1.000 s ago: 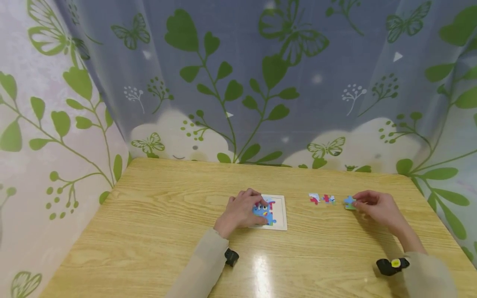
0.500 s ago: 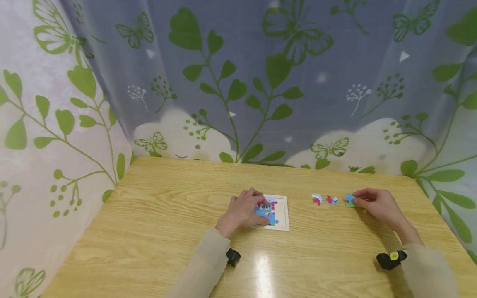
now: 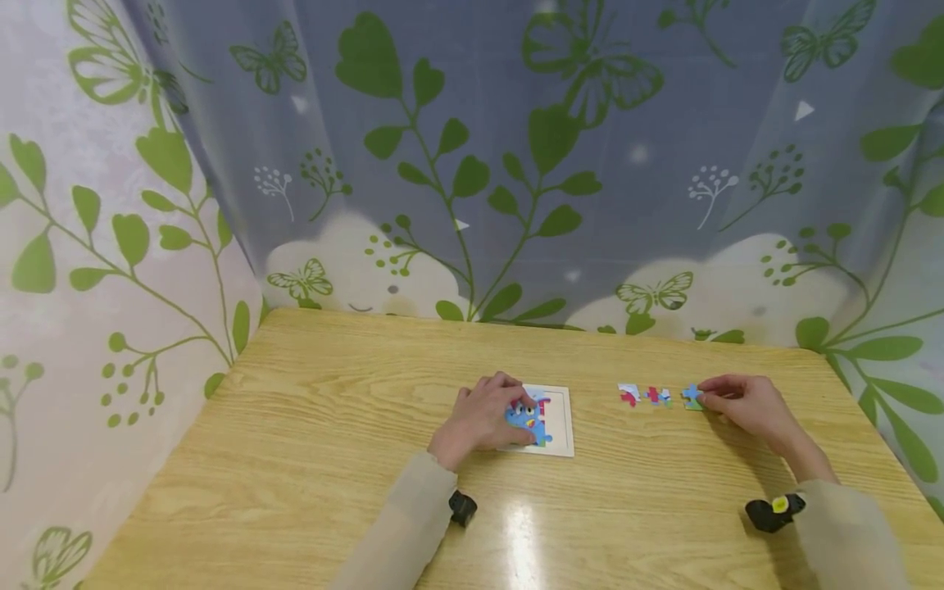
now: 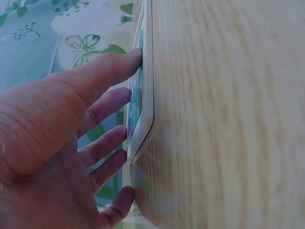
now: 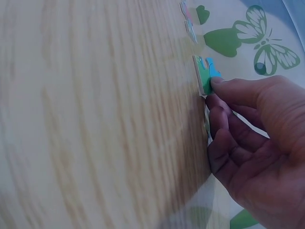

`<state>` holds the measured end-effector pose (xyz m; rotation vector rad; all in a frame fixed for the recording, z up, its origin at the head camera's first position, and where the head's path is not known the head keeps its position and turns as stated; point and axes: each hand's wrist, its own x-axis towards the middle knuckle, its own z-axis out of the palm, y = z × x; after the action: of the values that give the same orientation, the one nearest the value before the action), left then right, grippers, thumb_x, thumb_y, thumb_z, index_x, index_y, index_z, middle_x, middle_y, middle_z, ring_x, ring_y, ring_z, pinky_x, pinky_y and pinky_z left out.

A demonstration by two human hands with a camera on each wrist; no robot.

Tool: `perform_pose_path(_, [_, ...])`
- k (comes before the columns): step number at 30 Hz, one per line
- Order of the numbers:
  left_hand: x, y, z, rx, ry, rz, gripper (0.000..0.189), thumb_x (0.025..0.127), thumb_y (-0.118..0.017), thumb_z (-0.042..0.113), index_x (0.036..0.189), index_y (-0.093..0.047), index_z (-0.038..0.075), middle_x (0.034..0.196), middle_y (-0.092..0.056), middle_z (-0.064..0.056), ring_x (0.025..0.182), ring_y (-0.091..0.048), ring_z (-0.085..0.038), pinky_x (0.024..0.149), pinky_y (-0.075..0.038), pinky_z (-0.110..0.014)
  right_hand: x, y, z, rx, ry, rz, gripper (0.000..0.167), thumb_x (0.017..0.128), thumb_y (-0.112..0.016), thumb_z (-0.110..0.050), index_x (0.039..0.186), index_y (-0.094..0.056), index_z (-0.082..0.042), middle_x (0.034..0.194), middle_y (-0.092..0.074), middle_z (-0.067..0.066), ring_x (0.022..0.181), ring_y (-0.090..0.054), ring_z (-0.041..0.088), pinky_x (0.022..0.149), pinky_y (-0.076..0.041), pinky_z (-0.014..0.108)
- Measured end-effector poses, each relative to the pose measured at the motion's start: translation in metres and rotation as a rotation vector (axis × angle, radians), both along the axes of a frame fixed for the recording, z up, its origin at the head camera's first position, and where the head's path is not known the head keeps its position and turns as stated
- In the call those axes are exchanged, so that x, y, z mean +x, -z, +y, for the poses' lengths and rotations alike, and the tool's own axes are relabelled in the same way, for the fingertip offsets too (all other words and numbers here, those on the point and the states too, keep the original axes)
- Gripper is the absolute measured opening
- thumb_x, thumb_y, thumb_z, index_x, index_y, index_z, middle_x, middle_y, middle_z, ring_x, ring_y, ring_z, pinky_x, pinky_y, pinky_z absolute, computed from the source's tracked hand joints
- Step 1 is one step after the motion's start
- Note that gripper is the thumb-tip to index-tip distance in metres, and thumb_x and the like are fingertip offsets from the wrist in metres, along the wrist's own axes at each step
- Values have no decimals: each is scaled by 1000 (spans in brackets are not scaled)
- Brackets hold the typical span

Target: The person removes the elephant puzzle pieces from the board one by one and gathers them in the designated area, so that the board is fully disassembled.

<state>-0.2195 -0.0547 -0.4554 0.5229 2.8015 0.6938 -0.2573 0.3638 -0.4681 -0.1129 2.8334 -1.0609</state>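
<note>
A white puzzle board (image 3: 560,422) lies on the table, its left part filled with a blue cartoon figure (image 3: 525,422) that has eyes and an orange-yellow beak. My left hand (image 3: 483,416) rests over that side. In the left wrist view its thumb (image 4: 133,58) touches the board's face, with several fingertips along the far edge. To the right, my right hand (image 3: 748,406) pinches a blue and green puzzle piece (image 3: 691,397) between thumb and fingers. The right wrist view shows this piece (image 5: 204,78) low at the table surface, its near edge slightly tipped.
Loose red and white puzzle pieces (image 3: 629,395) lie between the board and my right hand, with another red and blue one (image 3: 653,395) beside them. A patterned curtain (image 3: 472,164) hangs behind the wooden table (image 3: 295,442). Both wrists wear black cameras (image 3: 463,509).
My right hand has shifted slightly left with the blue and green puzzle piece, closer to the loose pieces. The left hand stays on the board. The head view has turned a little.
</note>
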Motion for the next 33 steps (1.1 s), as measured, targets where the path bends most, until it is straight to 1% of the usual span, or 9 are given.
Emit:
perform_pose_path(6, [-1, 0, 0, -7, 2, 0, 40, 86, -80, 43, 123, -69, 30, 151, -49, 3, 140, -44, -27, 107, -36, -54, 0, -2, -3, 21, 2, 13, 40, 100, -67, -30, 120, -70, 5, 104, -75, 13, 76, -58, -2, 62, -49, 23])
perform_pose_path(10, [-1, 0, 0, -3, 2, 0, 40, 86, -81, 43, 123, -70, 30, 151, -49, 3, 140, -44, -27, 107, -36, -54, 0, -3, -4, 17, 2, 12, 40, 100, -67, -30, 121, -70, 4, 105, -75, 14, 76, -58, -1, 61, -49, 24])
perform_pose_path(14, [-1, 0, 0, -4, 0, 2, 40, 86, -81, 43, 122, -70, 31, 150, -49, 3, 140, -44, -27, 107, -37, -54, 0, -3, -3, 12, 3, 21, 42, 100, -67, -30, 123, -68, 4, 107, -74, 16, 76, -58, -3, 61, -50, 24])
perform_pose_path(19, [-1, 0, 1, -11, 0, 1, 40, 86, -81, 44, 122, -69, 31, 150, -49, 4, 140, -44, -26, 107, -36, -53, 4, -3, -4, 10, 0, 46, 40, 101, -66, -29, 123, -68, 4, 107, -74, 18, 76, -60, -2, 61, -51, 24])
perform_pose_path(23, [0, 1, 1, -11, 1, 1, 40, 86, -81, 44, 122, -69, 31, 150, -50, 4, 140, -44, -25, 106, -37, -52, 11, -7, -13, 0, -8, 81, 37, 101, -65, -27, 121, -69, 4, 104, -75, 18, 76, -63, 0, 60, -53, 25])
perform_pose_path(26, [1, 1, 0, -12, 0, 1, 40, 86, -80, 43, 123, -69, 31, 151, -49, 4, 140, -44, -25, 106, -37, -52, 17, -10, -22, -25, -18, 104, 35, 101, -66, -27, 120, -70, 2, 104, -75, 19, 77, -65, 2, 60, -54, 26])
perform_pose_path(29, [1, 1, 0, -15, -1, -2, 40, 87, -79, 44, 124, -69, 31, 152, -48, 4, 141, -43, -25, 106, -36, -52, 20, -12, -32, -38, -25, 133, 32, 100, -68, -25, 119, -71, 1, 106, -75, 20, 78, -65, 1, 61, -53, 26])
perform_pose_path(33, [1, 2, -1, -8, 0, 0, 41, 87, -79, 43, 124, -68, 31, 152, -48, 4, 141, -43, -25, 107, -36, -53, 23, -12, -46, -30, -33, 171, 29, 99, -69, -23, 116, -73, -1, 102, -76, 17, 77, -63, 0, 62, -51, 24])
